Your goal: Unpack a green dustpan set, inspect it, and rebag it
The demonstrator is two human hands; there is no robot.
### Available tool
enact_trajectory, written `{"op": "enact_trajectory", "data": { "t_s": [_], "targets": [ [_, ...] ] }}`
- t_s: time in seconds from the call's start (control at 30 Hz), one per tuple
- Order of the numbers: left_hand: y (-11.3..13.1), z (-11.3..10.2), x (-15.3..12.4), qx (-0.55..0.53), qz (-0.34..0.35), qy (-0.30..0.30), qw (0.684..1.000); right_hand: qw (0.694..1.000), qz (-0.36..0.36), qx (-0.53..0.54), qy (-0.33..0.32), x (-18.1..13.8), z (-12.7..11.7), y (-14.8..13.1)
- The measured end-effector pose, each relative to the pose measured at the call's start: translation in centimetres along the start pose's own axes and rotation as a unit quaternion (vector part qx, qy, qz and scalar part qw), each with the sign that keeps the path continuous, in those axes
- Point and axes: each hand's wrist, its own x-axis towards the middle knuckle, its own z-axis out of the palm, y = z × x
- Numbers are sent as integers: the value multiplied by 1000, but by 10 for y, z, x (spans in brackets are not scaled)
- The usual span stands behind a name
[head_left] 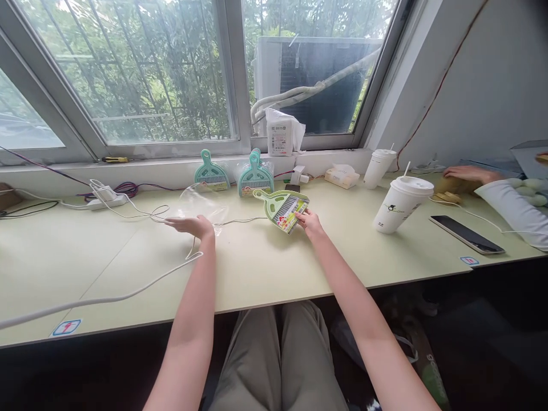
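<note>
My right hand point(311, 224) grips the lower right corner of a light green mini dustpan and brush set point(282, 210), held tilted above the table with its handle pointing left. A printed label covers its front. My left hand point(190, 226) is open, fingers stretched out to the left. Just behind it a clear plastic bag point(208, 206) spreads over the table; whether the hand touches it I cannot tell. Against the sill stand teal dustpan sets: one on the left point(212, 174) and a stack in clear wrapping point(256, 178).
White cables and a power strip point(105, 200) lie at left. On the right are a large white cup point(402, 205), a smaller cup point(379, 168), a tissue pack point(341, 176) and a phone point(466, 234). Another person's arm point(514, 205) reaches in at far right. A paper-wrapped pack point(282, 134) stands on the sill.
</note>
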Motion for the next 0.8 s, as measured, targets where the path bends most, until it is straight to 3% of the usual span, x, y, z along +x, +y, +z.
{"op": "enact_trajectory", "data": {
  "t_s": [0.1, 0.17, 0.2, 0.23, 0.3, 0.37, 0.4, 0.47, 0.53, 0.7, 0.8],
  "targets": [
    [14, -2, -26, 5, 182, -24, 983, 1000, 5, 7, -13, -4, 5, 3],
    [26, 4, -52, -10, 267, -100, 959, 999, 0, 10, -34, -8, 10, 5],
    [31, 8, -65, -24, 276, -139, 951, 999, -3, 11, -47, -10, 12, 5],
    [36, 12, -77, -44, 259, -193, 945, 998, -5, 11, -60, -12, 15, 6],
    [40, 19, -95, -101, 151, -344, 921, 997, -1, 5, -80, -16, 19, 6],
    [40, 24, -103, -159, 13, -474, 866, 996, 10, -12, -89, -19, 22, 5],
    [38, 26, -104, -181, -40, -510, 840, 995, 16, -24, -92, -19, 24, 5],
    [34, 27, -103, -204, -97, -522, 823, 993, 32, -57, -96, -19, 24, 2],
    [30, 28, -98, -203, -109, -504, 832, 991, 45, -101, -74, -15, 18, -3],
    [24, 32, -91, -175, -62, -535, 824, 989, 19, -112, 99, 4, -22, -22],
    [24, 31, -95, -164, -37, -578, 798, 990, -11, -122, 67, 10, -39, -29]
  ]
}}
